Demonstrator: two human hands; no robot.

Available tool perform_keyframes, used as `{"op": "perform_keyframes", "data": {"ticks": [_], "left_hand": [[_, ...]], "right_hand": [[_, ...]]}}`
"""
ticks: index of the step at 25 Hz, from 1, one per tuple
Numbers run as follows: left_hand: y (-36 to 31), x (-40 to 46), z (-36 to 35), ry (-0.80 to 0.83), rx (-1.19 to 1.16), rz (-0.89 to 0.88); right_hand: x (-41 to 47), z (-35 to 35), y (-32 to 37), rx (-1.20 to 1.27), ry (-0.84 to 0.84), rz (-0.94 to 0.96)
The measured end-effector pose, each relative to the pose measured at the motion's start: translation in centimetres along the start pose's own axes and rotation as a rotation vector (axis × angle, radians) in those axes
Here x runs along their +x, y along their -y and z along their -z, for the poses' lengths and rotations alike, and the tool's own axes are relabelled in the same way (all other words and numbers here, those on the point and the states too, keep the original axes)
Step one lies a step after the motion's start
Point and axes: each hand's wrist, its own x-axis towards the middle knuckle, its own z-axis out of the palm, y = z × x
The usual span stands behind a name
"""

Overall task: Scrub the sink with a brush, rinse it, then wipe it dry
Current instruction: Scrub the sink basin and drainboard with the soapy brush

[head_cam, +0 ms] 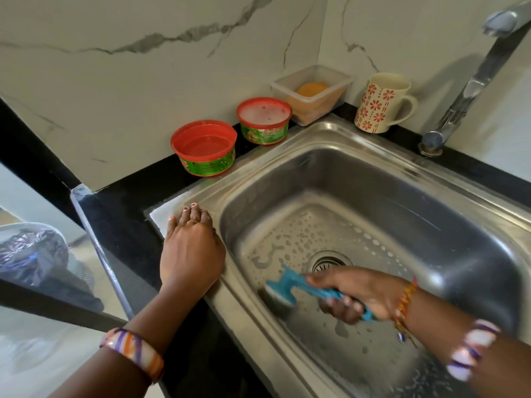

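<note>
Marble-veined wall behind, black table [126,225] below, steel sink [359,156] set into it. Right hand [359,294] wrapped round the handle of a blue brush [290,285], held low and nearly flat, probably so the white bristle head presses on the sink floor just at 9 o'clock of the drain [327,261]. Soapy droplets scattered over the basin floor, so scrubbing judged under way, rinsing and wiping not yet reached. Left hand [191,254] grasping nothing, laid flat with straight fingers on the sink's rim at 9 o'clock, likely as a brace while leaning in. Further out, at 11 to 12 o'clock of the basin, two red-rimmed tubs [204,147] [263,119], a clear box [311,91] and a flowered mug [379,101] ranged along the wall, clear of the splashing. Tap [471,79] at 2 o'clock, no water seen running.
</note>
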Motion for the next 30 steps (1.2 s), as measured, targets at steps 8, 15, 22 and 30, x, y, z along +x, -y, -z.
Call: {"op": "perform_keyframes", "data": {"ticks": [8,15,22,30], "left_hand": [[0.3,0.1,-0.1,0.029,0.025,0.001],[0.1,0.1,0.1,0.032,0.039,0.001],[0.0,0.3,-0.1,0.058,0.060,0.021],[0.0,0.3,0.0,0.061,0.083,0.014]], "right_hand": [[2.3,-0.2,-1.4,-0.307,-0.086,-0.161],[5.2,-2.1,5.0,-0.237,-0.070,0.168],[0.5,1.5,-2.3,-0.421,-0.015,-0.258],[5.7,-1.8,2.5,-0.580,-0.188,0.283]]}}
